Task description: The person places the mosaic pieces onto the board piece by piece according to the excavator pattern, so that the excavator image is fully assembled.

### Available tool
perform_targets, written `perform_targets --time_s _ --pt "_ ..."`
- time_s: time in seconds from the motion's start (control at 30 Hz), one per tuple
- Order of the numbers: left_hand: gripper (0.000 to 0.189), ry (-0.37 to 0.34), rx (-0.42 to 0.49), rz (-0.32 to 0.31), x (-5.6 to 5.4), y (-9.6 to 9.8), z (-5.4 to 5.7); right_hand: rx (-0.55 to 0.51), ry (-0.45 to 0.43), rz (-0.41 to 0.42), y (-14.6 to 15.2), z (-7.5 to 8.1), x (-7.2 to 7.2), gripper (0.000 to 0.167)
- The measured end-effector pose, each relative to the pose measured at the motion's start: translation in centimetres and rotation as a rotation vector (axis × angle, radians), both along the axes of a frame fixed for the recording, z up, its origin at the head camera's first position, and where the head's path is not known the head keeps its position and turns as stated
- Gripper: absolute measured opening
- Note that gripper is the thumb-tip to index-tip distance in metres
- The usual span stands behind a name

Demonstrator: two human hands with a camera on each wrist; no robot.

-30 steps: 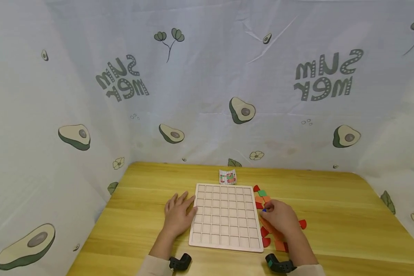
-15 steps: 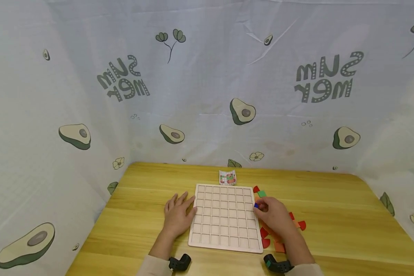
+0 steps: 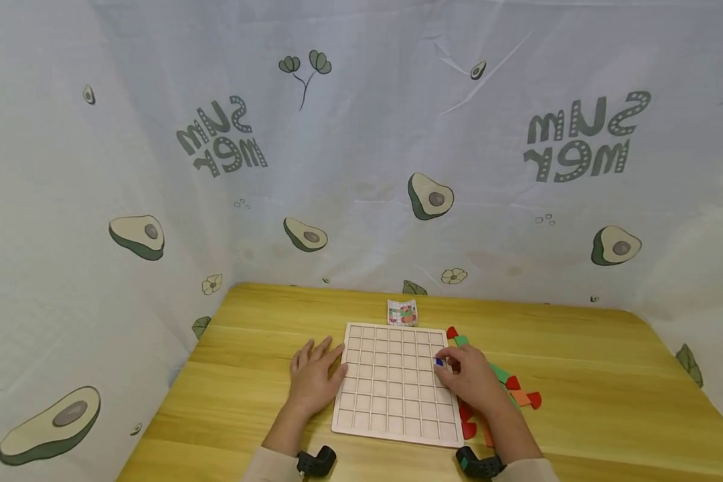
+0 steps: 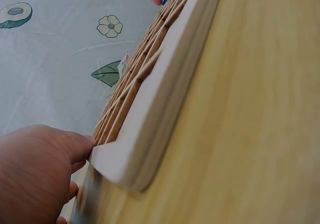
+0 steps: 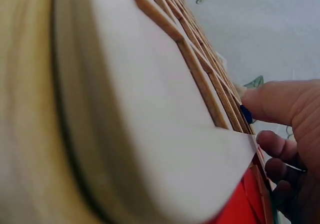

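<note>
A pale wooden grid board (image 3: pixel 387 381) lies flat on the table, its square cells bare apart from where the right hand works. My right hand (image 3: pixel 472 378) pinches a small blue piece (image 3: pixel 438 362) between thumb and finger, over a cell near the board's right edge. In the right wrist view the blue piece (image 5: pixel 246 114) shows under the thumb, close to the grid ridges. My left hand (image 3: pixel 314 380) rests with fingers spread at the board's left edge, the thumb touching the rim, as the left wrist view also shows.
Right of the board lie red, green and orange flat pieces, among them a red quarter-round (image 3: pixel 535 400) and a green one (image 3: pixel 499 372); the right forearm covers some. Behind the board stands a small printed pattern card (image 3: pixel 402 312). A patterned curtain (image 3: pixel 361 134) hangs behind the wooden table (image 3: pixel 265 335).
The right hand has moved left with the blue piece, from the loose pieces to over the board's right side. More green and red pieces show behind it. The left hand stays put.
</note>
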State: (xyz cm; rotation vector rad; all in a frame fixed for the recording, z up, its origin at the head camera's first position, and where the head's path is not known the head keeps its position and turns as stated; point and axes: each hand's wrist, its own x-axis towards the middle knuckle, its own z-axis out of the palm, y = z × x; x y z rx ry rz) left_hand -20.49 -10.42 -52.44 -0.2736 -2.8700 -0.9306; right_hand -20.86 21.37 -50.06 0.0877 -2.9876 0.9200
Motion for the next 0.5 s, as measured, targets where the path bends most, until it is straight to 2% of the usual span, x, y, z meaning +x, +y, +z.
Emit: perform_targets --time_s 0.13,0.5 --pt "0.046 0.006 -0.001 0.000 -0.08 -0.04 -0.05 -0.005 -0.002 -0.001 0.05 0.28 0.13 0.018" --pt "0.046 0.001 -0.007 0.001 -0.08 -0.06 -0.21 0.013 -0.021 -0.023 0.26 0.42 0.31 0.022"
